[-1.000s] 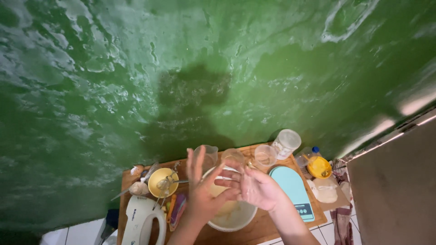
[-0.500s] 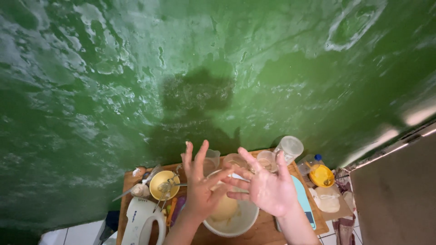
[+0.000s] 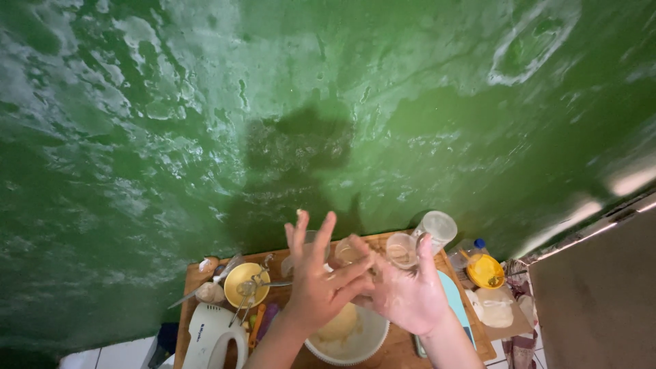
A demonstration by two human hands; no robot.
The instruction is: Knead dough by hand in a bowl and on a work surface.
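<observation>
My left hand (image 3: 316, 283) is raised above a white bowl (image 3: 365, 347), fingers spread and pointing up. My right hand (image 3: 410, 297) is just to its right with the thumb up, and the fingertips of the two hands touch. Neither hand holds anything. Inside the bowl, under my hands, lies a pale yellow lump of dough (image 3: 339, 325), partly hidden by my left wrist. The bowl stands on a small wooden table (image 3: 403, 352) against a green wall (image 3: 328, 102).
Left of the bowl are a yellow bowl (image 3: 236, 275) with metal utensils in it and a white hand mixer (image 3: 208, 335). Behind my hands stand a clear glass (image 3: 401, 250) and a tilted plastic cup (image 3: 437, 227). To the right are a teal board (image 3: 456, 295), a yellow-capped container (image 3: 486, 271) and a white bag (image 3: 495, 307).
Both hands have lifted from just over the bowl to higher up. The right hand has turned thumb-up and closed in against the left hand's fingers.
</observation>
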